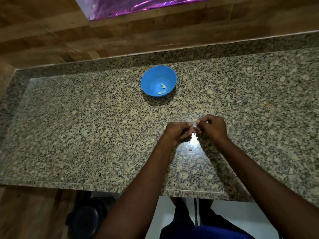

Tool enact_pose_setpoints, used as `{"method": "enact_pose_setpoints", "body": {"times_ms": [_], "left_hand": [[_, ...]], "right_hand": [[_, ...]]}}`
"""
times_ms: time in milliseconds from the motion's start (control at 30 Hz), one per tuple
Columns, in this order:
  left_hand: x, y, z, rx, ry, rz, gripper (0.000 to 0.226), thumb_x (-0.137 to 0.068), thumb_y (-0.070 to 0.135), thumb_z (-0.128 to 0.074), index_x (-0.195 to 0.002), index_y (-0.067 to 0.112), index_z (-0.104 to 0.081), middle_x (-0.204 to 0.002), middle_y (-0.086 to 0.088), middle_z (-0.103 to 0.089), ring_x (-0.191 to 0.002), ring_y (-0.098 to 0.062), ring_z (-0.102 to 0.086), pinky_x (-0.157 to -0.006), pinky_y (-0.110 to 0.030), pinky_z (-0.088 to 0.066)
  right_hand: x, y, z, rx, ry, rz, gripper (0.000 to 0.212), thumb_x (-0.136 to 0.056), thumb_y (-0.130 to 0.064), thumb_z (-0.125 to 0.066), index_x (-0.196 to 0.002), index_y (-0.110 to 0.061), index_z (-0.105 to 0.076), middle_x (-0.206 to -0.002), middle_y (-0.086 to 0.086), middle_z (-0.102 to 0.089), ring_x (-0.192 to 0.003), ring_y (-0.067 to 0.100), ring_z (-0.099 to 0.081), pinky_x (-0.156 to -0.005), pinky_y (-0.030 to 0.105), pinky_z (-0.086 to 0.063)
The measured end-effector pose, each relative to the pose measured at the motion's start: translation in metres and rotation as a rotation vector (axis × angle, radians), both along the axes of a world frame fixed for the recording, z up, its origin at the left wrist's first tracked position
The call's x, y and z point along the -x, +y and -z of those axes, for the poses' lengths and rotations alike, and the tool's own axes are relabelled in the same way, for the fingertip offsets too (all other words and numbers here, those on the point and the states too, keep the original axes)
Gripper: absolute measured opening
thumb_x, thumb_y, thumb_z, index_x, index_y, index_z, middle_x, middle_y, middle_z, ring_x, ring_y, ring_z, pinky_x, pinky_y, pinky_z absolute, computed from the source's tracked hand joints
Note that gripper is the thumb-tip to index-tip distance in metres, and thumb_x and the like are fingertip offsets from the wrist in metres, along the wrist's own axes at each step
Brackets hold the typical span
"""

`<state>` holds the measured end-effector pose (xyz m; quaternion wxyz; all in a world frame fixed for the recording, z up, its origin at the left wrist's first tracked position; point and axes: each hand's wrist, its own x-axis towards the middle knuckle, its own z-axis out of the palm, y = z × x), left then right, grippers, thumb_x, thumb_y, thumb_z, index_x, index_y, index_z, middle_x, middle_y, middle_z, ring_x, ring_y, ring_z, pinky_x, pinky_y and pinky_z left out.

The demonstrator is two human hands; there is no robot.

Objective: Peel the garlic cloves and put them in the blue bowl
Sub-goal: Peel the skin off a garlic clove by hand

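Spanning most of the frame, speckled granite surface (86,135) with a raised back lip, wood-panel wall (51,31) behind it and a strip of purple foil (138,6) at the far edge. Both forearms reach in from the near right and meet over the centre-right of the surface. Blue bowl (158,81) sits far of the hands, well apart from them, upright, holding a few pale peeled garlic pieces (163,88) toward its near-right inner wall. Left hand (177,132) has fingers curled, tips pinching a garlic clove (194,124); right hand (213,126) likewise curled, thumb and fingertips clamped on the same clove from the right. Hands nearly touch, clove held between them just above the surface. Clove mostly hidden by fingers; can't tell how much skin is left on it. Small reddish scrap (190,149) lies on the surface just near of the hands.
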<state>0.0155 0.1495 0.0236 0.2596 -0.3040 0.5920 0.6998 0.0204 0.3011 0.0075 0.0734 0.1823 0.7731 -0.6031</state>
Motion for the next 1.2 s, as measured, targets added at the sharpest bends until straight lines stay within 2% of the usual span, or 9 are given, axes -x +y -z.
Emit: {"method": "enact_pose_setpoints", "body": {"times_ms": [133, 233, 333, 500, 633, 800, 1000, 1100, 1200], "left_hand": [[-0.003, -0.004, 0.01, 0.437, 0.198, 0.14, 0.018, -0.083, 0.011, -0.078, -0.07, 0.001, -0.072, -0.062, -0.015, -0.068, -0.044, -0.016, -0.058, -0.051, -0.024, -0.053], [-0.006, -0.005, 0.015, 0.685, 0.392, 0.217, 0.007, -0.076, 0.009, -0.08, -0.074, 0.014, -0.077, -0.072, -0.001, -0.075, -0.06, -0.008, -0.067, -0.061, -0.02, -0.055], [-0.008, -0.002, 0.024, 0.786, 0.49, 0.286, 0.021, -0.083, -0.002, -0.065, -0.085, 0.013, -0.079, -0.09, -0.002, -0.077, -0.084, -0.015, -0.071, -0.081, -0.025, -0.054], [-0.017, 0.005, 0.035, 1.055, 0.752, 0.44, 0.035, -0.083, -0.007, -0.054, -0.11, 0.006, -0.072, -0.105, -0.01, -0.066, -0.102, -0.029, -0.057, -0.083, -0.039, -0.051], [-0.027, 0.011, 0.043, 1.142, 0.881, 0.561, 0.044, -0.084, 0.005, -0.055, -0.128, 0.0, -0.06, -0.126, -0.018, -0.06, -0.114, -0.037, -0.053, -0.094, -0.049, -0.048], [-0.047, 0.022, 0.052, 1.122, 0.859, 0.822, 0.062, -0.1, 0.03, -0.041, -0.155, 0.001, -0.03, -0.163, -0.021, -0.024, -0.152, -0.034, -0.02, -0.121, -0.046, -0.017], [-0.063, -0.002, 0.054, 1.005, 1.067, 0.799, 0.056, -0.081, -0.007, -0.066, -0.136, 0.0, -0.057, -0.141, -0.022, -0.056, -0.13, -0.033, -0.052, -0.109, -0.041, -0.041], [-0.061, -0.008, 0.039, 0.909, 0.917, 0.474, 0.031, -0.087, -0.003, -0.052, -0.109, 0.008, -0.071, -0.106, -0.013, -0.071, -0.097, -0.026, -0.065, -0.085, -0.042, -0.054], [-0.046, -0.011, 0.037, 0.978, 0.828, 0.404, 0.034, -0.081, -0.013, -0.055, -0.104, 0.005, -0.072, -0.097, -0.013, -0.068, -0.09, -0.029, -0.061, -0.076, -0.04, -0.051]], "right_hand": [[0.008, 0.005, 0.006, -0.192, -0.044, 0.007, 0.021, -0.083, -0.016, -0.077, -0.063, -0.016, -0.071, -0.06, 0.003, -0.069, -0.057, 0.02, -0.067, -0.069, 0.038, -0.061], [0.016, 0.005, 0.004, -0.37, 0.001, -0.042, 0.013, -0.086, -0.019, -0.075, -0.073, -0.016, -0.078, -0.076, 0.003, -0.075, -0.067, 0.015, -0.065, -0.058, 0.017, -0.043], [0.025, 0.003, 0.005, -0.426, 0.022, -0.064, 0.012, -0.087, -0.02, -0.076, -0.08, -0.01, -0.081, -0.076, 0.005, -0.076, -0.066, 0.015, -0.066, -0.059, 0.02, -0.042], [0.026, 0.01, 0.011, -0.328, 0.015, -0.095, 0.013, -0.09, -0.008, -0.067, -0.089, -0.006, -0.08, -0.065, 0.008, -0.073, -0.059, 0.015, -0.071, -0.074, 0.034, -0.062], [0.007, 0.02, 0.012, -0.434, 0.117, -0.108, 0.022, -0.088, -0.009, -0.061, -0.097, -0.014, -0.081, -0.087, 0.005, -0.078, -0.081, 0.019, -0.074, -0.083, 0.032, -0.059], [-0.025, 0.022, 0.006, -0.508, 0.248, -0.145, 0.034, -0.093, -0.004, -0.058, -0.125, -0.009, -0.07, -0.113, 0.011, -0.075, -0.102, 0.026, -0.071, -0.09, 0.028, -0.05], [-0.035, 0.036, 0.032, -0.717, 0.404, -0.342, 0.051, -0.082, 0.014, -0.055, -0.132, 0.004, -0.051, -0.108, 0.023, -0.063, -0.097, 0.038, -0.06, -0.079, 0.039, -0.048], [-0.037, 0.031, 0.039, -0.826, 0.358, -0.477, 0.045, -0.073, 0.013, -0.058, -0.117, 0.007, -0.052, -0.113, 0.025, -0.054, -0.105, 0.04, -0.052, -0.083, 0.043, -0.043], [-0.047, 0.013, 0.036, -0.794, 0.362, -0.582, 0.05, -0.074, 0.01, -0.059, -0.123, 0.007, -0.053, -0.128, 0.028, -0.052, -0.118, 0.042, -0.049, -0.095, 0.048, -0.047]]}}
